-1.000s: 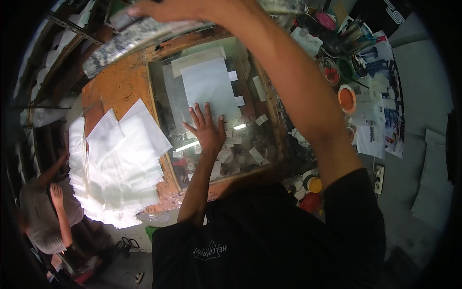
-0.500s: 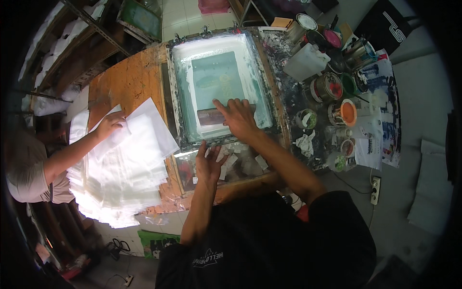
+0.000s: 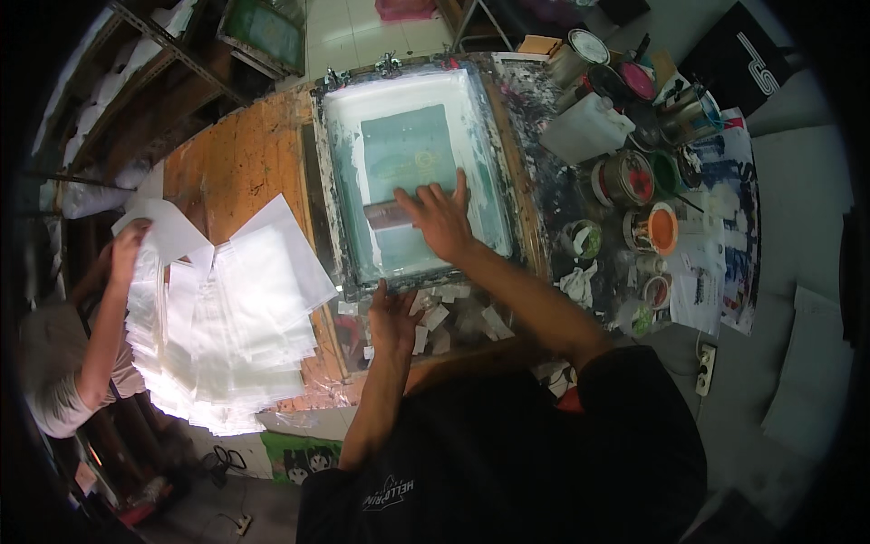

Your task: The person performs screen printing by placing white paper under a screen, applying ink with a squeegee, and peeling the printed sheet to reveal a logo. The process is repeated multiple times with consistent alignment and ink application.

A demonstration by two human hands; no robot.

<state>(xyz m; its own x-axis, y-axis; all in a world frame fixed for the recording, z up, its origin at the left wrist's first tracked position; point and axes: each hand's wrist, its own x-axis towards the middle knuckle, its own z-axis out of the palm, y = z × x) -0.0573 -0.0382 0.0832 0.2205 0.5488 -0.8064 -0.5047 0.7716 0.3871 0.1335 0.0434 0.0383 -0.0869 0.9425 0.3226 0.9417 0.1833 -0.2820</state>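
Observation:
A screen-printing frame (image 3: 340, 195) with a white border and a pale green mesh panel (image 3: 408, 145) lies on the table before me. My right hand (image 3: 442, 225) is closed over a dark squeegee (image 3: 387, 215), which rests across the lower part of the mesh; the fingers cover its right end. At the frame's near edge is my left hand (image 3: 393, 319), palm turned up and fingers apart, with a fingertip at the rim. On the left, a co-worker's hand (image 3: 131, 240) grips a white sheet (image 3: 168, 231) above a spread stack of white sheets (image 3: 231, 335).
Paint cans (image 3: 625, 177), an orange paint tub (image 3: 662, 228) and a white jug (image 3: 587, 127) crowd the right side. Crumpled tissue (image 3: 577, 286) lies beside them. Clamps (image 3: 388, 62) line the frame's far edge. Bare wooden tabletop (image 3: 236, 159) shows at the left.
My right hand and the squeegee have shifted slightly on the mesh, with the hand's angle changed. My left hand stays near the frame edge. The co-worker's hand moved left, lifting a sheet.

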